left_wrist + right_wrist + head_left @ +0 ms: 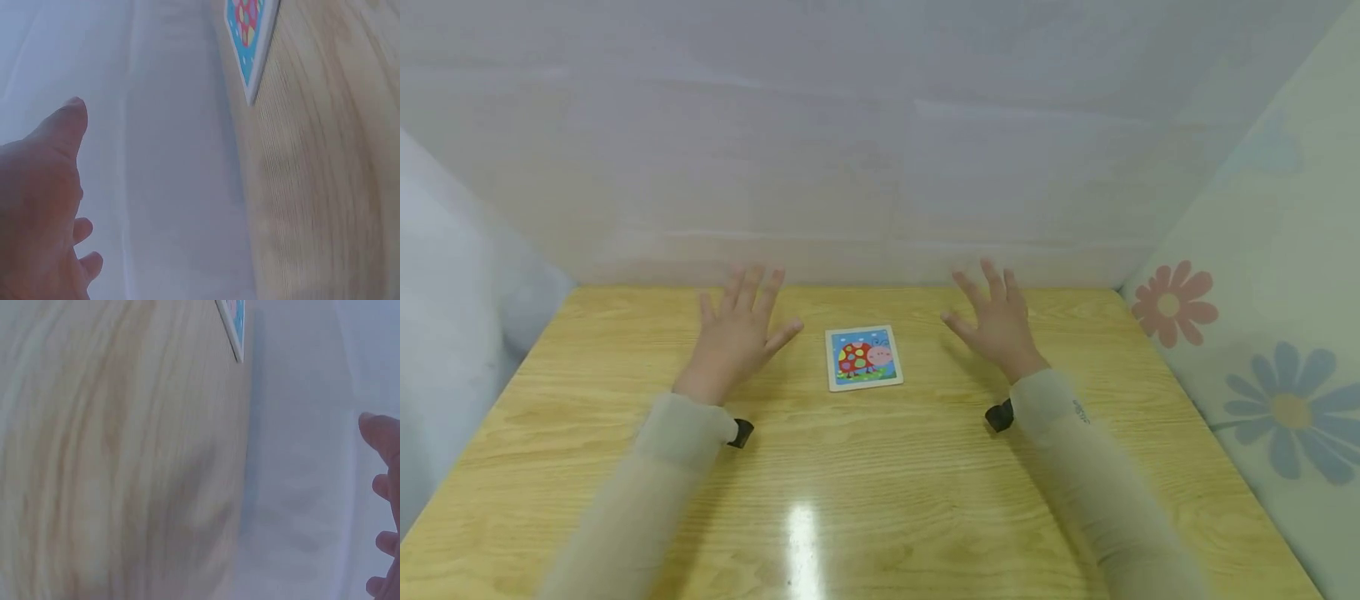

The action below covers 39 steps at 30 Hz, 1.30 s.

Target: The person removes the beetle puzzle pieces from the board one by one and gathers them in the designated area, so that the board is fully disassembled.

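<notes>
A square picture puzzle (864, 358) with a white border lies flat on the wooden table (865, 475), showing a red ladybug with coloured spots on blue. To its left is my left hand (734, 337), fingers spread and holding nothing. My right hand (997, 325) is on the other side, also spread and free of any object. Both hands appear raised over the tabletop, apart from the puzzle. In the left wrist view, a corner of the puzzle (251, 44) shows beyond the thumb. Only a small corner of the puzzle (235, 328) appears in the right wrist view.
A pale sheet-like wall (880, 167) rises at the table's far edge. White fabric (452, 333) hangs on the left. On the right stands a panel with a red flower (1168, 304) and a blue flower (1291, 410). Dark bands show at both cuffs.
</notes>
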Each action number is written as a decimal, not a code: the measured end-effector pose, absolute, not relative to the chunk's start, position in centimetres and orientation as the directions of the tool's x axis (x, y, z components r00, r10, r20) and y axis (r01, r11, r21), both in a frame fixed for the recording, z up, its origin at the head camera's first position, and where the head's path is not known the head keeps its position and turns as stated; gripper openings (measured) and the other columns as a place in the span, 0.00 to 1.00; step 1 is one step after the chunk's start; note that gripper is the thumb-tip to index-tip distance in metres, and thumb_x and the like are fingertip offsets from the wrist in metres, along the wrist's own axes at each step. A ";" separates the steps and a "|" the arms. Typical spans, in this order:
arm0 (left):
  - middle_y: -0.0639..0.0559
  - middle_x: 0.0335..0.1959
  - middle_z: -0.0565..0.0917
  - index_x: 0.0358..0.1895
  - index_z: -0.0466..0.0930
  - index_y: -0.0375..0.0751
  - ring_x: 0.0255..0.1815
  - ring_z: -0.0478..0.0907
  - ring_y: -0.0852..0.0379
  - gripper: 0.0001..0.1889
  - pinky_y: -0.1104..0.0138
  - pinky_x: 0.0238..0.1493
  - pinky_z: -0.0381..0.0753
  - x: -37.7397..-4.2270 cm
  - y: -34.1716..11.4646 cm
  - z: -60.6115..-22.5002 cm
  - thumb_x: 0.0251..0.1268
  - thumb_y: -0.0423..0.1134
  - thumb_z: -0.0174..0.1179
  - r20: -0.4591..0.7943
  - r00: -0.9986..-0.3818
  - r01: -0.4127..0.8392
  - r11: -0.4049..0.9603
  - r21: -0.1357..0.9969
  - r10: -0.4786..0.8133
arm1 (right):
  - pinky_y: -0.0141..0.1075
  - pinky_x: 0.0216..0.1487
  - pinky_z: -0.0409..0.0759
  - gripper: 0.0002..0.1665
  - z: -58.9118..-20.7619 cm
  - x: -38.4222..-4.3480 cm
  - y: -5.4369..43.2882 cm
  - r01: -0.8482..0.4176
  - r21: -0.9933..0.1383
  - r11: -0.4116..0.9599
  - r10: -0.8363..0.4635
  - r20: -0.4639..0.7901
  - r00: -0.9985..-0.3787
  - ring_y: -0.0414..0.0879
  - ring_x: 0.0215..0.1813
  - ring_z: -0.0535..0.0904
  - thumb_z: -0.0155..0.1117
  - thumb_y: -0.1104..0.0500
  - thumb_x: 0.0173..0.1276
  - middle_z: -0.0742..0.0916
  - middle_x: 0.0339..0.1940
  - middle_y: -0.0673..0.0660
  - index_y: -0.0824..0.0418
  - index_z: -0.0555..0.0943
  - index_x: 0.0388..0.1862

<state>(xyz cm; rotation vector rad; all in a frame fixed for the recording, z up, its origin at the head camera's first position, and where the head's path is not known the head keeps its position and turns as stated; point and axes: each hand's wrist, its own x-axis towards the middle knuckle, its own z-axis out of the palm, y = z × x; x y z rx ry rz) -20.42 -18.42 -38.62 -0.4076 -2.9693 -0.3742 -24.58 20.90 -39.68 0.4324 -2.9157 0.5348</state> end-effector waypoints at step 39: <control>0.44 0.84 0.43 0.83 0.46 0.44 0.83 0.36 0.39 0.41 0.28 0.71 0.39 -15.6 -13.0 -41.8 0.78 0.61 0.49 -0.155 -0.886 0.369 0.868 0.332 0.436 | 0.49 0.68 0.73 0.31 -43.2 -23.4 11.2 -0.308 -0.756 0.577 -0.294 0.160 -0.942 0.56 0.68 0.74 0.61 0.46 0.77 0.76 0.71 0.54 0.57 0.73 0.73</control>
